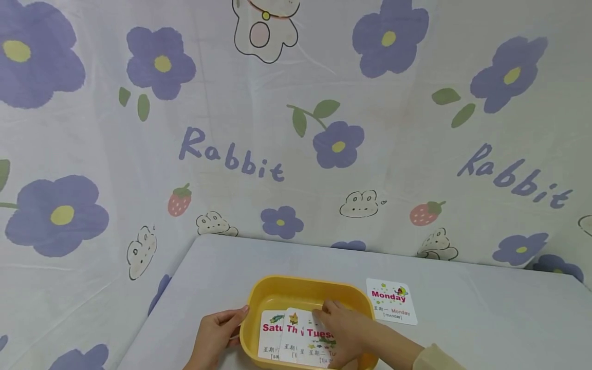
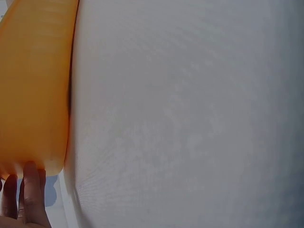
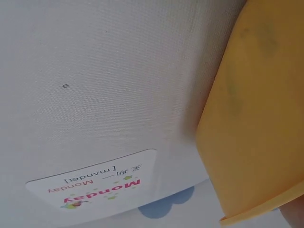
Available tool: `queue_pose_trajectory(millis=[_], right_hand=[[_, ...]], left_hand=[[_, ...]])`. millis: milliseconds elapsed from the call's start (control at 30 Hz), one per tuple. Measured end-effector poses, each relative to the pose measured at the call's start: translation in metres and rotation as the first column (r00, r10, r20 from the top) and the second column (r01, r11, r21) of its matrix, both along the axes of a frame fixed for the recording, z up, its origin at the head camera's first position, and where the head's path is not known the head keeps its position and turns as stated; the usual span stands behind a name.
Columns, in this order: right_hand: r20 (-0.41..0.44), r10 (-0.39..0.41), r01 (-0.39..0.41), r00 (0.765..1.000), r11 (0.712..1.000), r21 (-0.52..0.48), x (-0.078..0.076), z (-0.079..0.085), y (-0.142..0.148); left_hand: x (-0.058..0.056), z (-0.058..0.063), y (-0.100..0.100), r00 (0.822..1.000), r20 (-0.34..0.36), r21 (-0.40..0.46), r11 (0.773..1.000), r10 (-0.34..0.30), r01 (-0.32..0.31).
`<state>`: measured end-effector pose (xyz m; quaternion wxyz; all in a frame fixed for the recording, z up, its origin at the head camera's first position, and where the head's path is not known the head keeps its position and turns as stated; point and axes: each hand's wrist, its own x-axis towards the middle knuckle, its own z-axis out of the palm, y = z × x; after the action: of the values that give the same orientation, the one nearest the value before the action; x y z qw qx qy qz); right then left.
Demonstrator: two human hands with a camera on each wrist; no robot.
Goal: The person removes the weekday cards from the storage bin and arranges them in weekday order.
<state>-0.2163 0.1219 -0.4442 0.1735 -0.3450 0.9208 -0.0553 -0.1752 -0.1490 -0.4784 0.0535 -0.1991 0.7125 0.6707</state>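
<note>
A yellow plastic basin (image 1: 305,283) stands on the table, with several weekday flash cards overlapping inside it. My left hand (image 1: 215,334) holds the basin's left side, thumb at the rim; in the left wrist view its fingers (image 2: 32,192) lie against the outer wall. Reaching over the right side, my right hand (image 1: 344,331) grips the Tuesday card (image 1: 316,339) between fingers at its top and thumb at its bottom edge. Beside that card lie a card starting "Th" (image 1: 290,341) and one starting "Satu" (image 1: 270,336). The right wrist view catches only a sliver of the hand beyond the rim.
A Monday card (image 1: 393,303) lies face up on the white table (image 1: 485,318), just right of the basin. Behind the table hangs a cloth (image 1: 259,113) printed with purple flowers and rabbits.
</note>
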Motion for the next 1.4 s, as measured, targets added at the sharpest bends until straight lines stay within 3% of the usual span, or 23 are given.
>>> queue_pose_trajectory(millis=[633,1100,1400], right_hand=[[0.090,-0.021,0.028,0.996,0.997,-0.077,0.001,0.004,0.006],[0.043,0.017,-0.012,0.999,0.992,-0.125,-0.001,0.003,0.013],[0.047,0.004,0.003,0.999,0.989,-0.147,0.000,0.005,0.016]], left_hand=[[0.001,-0.001,-0.001,1.000,-0.003,-0.006,1.000,-0.008,0.008],[-0.001,-0.002,-0.002,1.000,-0.017,-0.012,1.000,-0.009,0.009],[0.000,-0.002,-0.001,1.000,-0.014,0.001,1.000,-0.010,0.010]])
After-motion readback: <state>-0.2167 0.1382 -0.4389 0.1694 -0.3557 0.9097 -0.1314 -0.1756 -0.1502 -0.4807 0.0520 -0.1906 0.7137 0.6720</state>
